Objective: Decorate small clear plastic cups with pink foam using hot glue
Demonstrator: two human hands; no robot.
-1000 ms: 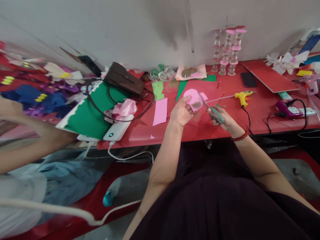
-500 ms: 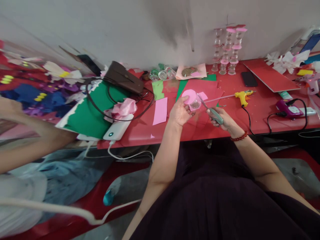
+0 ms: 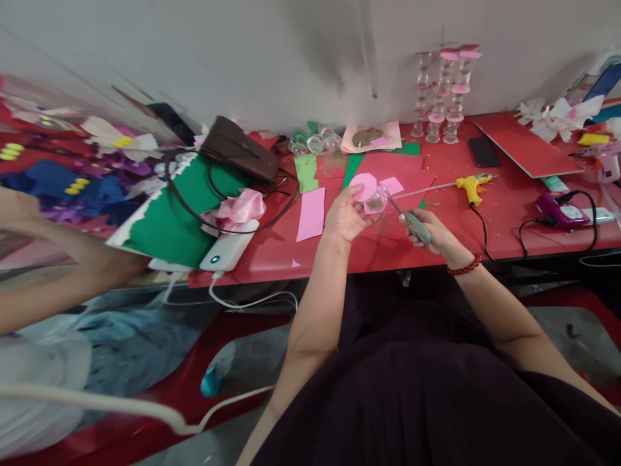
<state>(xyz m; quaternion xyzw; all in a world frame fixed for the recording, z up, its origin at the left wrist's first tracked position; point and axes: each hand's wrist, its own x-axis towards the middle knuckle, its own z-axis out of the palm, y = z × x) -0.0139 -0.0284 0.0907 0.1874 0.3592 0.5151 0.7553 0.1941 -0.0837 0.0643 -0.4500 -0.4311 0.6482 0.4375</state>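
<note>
My left hand [image 3: 343, 217] grips a small clear plastic piece [image 3: 375, 199] with pink paper discs on its ends. The larger pink disc [image 3: 363, 186] faces up under my thumb. In my right hand [image 3: 431, 232] is a pair of scissors [image 3: 417, 226] with grey-green handles, my fingers closed around them. Their blades point up and left, and the tips are close beside the clear piece; whether they touch it I cannot tell. Behind lie red paper [image 3: 407, 169] and a small pink scrap [image 3: 392, 188].
Right of my hands lies a yellow glue gun [image 3: 471, 189] with a pink stick and a cord. Towers of clear pieces [image 3: 445, 97] stand by the wall. A brown bag [image 3: 242, 149] rests on green card [image 3: 179, 217]. Another person's arm [image 3: 63, 272] reaches in at left.
My left hand has shifted slightly left with the clear piece and its pink discs. The scissors have moved slightly left and down.
</note>
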